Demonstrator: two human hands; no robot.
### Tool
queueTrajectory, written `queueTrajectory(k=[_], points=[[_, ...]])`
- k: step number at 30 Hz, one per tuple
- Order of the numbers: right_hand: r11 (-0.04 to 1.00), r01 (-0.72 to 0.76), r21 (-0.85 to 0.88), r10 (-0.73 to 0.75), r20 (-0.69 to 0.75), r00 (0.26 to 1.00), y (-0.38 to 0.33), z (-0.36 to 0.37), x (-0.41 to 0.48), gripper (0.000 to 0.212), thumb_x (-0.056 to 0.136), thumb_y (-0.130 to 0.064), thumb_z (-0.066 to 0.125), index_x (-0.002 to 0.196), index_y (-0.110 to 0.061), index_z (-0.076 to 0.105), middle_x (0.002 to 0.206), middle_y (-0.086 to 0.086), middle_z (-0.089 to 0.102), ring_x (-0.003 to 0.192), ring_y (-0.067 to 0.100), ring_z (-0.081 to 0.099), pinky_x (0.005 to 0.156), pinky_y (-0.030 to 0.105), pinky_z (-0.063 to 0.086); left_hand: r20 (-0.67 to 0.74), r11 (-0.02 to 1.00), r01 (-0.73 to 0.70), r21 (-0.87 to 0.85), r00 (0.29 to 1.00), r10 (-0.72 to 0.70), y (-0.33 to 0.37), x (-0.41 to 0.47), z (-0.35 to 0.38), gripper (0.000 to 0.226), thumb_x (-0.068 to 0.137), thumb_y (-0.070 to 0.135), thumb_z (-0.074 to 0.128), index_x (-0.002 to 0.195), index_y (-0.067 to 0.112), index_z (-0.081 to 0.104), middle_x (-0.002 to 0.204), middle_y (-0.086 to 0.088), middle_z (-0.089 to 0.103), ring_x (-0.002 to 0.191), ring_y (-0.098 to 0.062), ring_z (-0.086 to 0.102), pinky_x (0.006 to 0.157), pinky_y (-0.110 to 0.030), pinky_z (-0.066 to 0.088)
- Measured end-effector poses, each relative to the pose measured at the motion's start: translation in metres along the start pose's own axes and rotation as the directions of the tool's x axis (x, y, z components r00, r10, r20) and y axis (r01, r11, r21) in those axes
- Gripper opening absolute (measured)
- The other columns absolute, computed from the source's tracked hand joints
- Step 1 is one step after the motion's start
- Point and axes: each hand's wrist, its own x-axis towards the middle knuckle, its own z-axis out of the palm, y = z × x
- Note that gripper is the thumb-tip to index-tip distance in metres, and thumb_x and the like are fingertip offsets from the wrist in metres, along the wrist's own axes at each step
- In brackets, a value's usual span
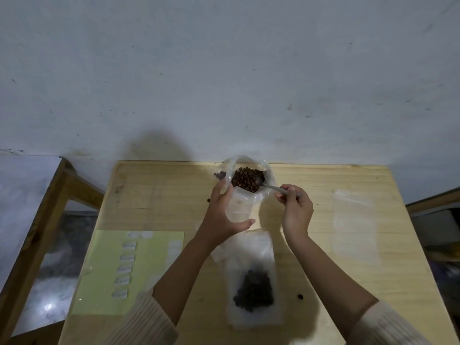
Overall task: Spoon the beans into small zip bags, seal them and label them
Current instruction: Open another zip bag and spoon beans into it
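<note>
Two hands are at work on my feed, both closed on something. The left hand (pixel 224 212) has its fingers curled round a zip bag (pixel 239 207), thumb pressed along the lower edge, and holds it clear of the table (pixel 161 195) with its mouth turned up towards the far side. The right hand (pixel 296 210) pinches the handle of a spoon (pixel 270 187) between thumb and fingertips. The spoon's bowl is sunk among the beans (pixel 245 181), so I cannot tell how full it is.

Those beans sit in a big bag (pixel 267 192) of clear plastic, standing open near the table's far edge, and the zip bag's mouth is just beside its near rim. I see a few beans beside the big bag on its left.

Nearer me, between the forearms, a filled bag (pixel 254 291) lies flat with a dark heap inside. I cannot tell whether it is sealed. A loose bean (pixel 300 296) lies just to its right. Well off to the right lie empty bags (pixel 356 227), flat. On the left a pale green label sheet (pixel 154 275) carries a column of labels (pixel 125 268), their writing too small for me to read.

Cream ribbed sleeves (pixel 139 322) are pushed up both forearms.
</note>
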Motion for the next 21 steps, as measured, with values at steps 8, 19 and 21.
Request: queueTrajectory(k=[8, 19, 21], points=[[0.941, -0.231, 0.245, 0.221, 0.070, 0.973, -0.013, 0.013, 0.003, 0.028, 0.096, -0.006, 0.044, 0.075, -0.009, 0.062, 0.066, 0.002, 0.061, 0.059, 0.012, 0.058, 0.062, 0.015, 0.052, 0.015, 1.000, 0.021, 0.014, 1.000, -0.021, -0.002, 0.001, -0.003, 0.096, 0.065, 0.032, 0.084, 0.143, 0.010, 0.033, 0.154, 0.002, 0.011, 0.143, -0.009, 0.010, 0.114, -0.027, 0.020], [0.970, -0.079, 0.229, 0.067, 0.063, 0.996, -0.051, -0.027, -0.006, 0.024, 0.096, -0.010, 0.045, 0.077, -0.009, 0.059, 0.069, 0.006, 0.058, 0.050, 0.007, 0.052, 0.046, 0.010, 0.039, 0.001, 1.000, 0.025, 0.016, 1.000, -0.025, -0.001, 0.006, -0.003, 0.094, 0.063, 0.034, 0.086, 0.139, 0.010, 0.037, 0.150, -0.003, 0.011, 0.142, -0.014, 0.012, 0.113, -0.027, 0.019], [0.980, -0.039, 0.195, 0.023, 0.083, 0.996, -0.051, -0.032, -0.012, 0.023, 0.095, -0.008, 0.045, 0.077, -0.008, 0.060, 0.072, 0.007, 0.059, 0.050, 0.006, 0.053, 0.046, 0.011, 0.040, -0.010, 0.999, 0.017, 0.045, 1.000, -0.017, 0.000, 0.007, -0.002, 0.094, 0.060, 0.036, 0.087, 0.137, 0.009, 0.040, 0.150, -0.006, 0.013, 0.142, -0.017, 0.014, 0.113, -0.028, 0.020]])
